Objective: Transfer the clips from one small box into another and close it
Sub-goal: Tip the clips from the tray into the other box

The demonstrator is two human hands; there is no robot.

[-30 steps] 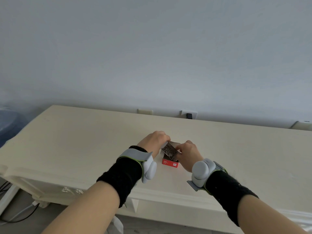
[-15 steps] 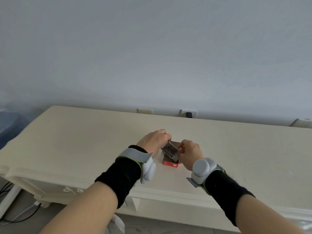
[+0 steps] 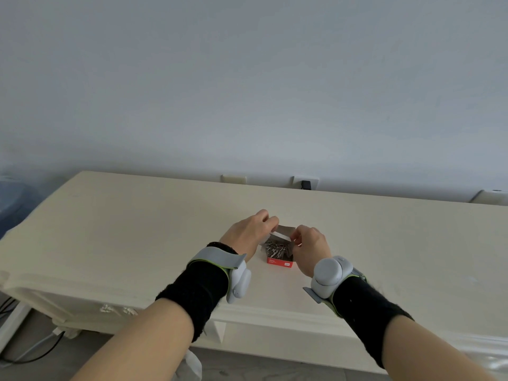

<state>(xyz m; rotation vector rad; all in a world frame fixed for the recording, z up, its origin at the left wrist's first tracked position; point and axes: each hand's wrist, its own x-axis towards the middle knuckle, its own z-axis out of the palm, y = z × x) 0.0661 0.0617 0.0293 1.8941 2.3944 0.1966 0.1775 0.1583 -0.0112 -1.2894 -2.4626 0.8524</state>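
A small red box [image 3: 279,263] stands on the cream table [image 3: 137,229] between my hands, its top open and a heap of metal clips [image 3: 276,249] showing inside. A pale grey lid flap [image 3: 284,231] stands up at the box's far side. My left hand [image 3: 250,232] pinches that flap at its left end with fingers closed. My right hand [image 3: 310,244] holds the box's right side and the flap's right end. A second box is not visible; the hands hide whatever lies behind.
The table's front edge [image 3: 261,312] runs just below my wrists. Wall sockets [image 3: 305,184] sit at the far edge against the grey wall. A blue object [image 3: 13,199] lies at the far left; cables [image 3: 16,353] lie on the floor.
The box has gone from tilted to sitting flat, showing the clips from above. My hands moved slightly apart and the grey flap has come upright at the far side.
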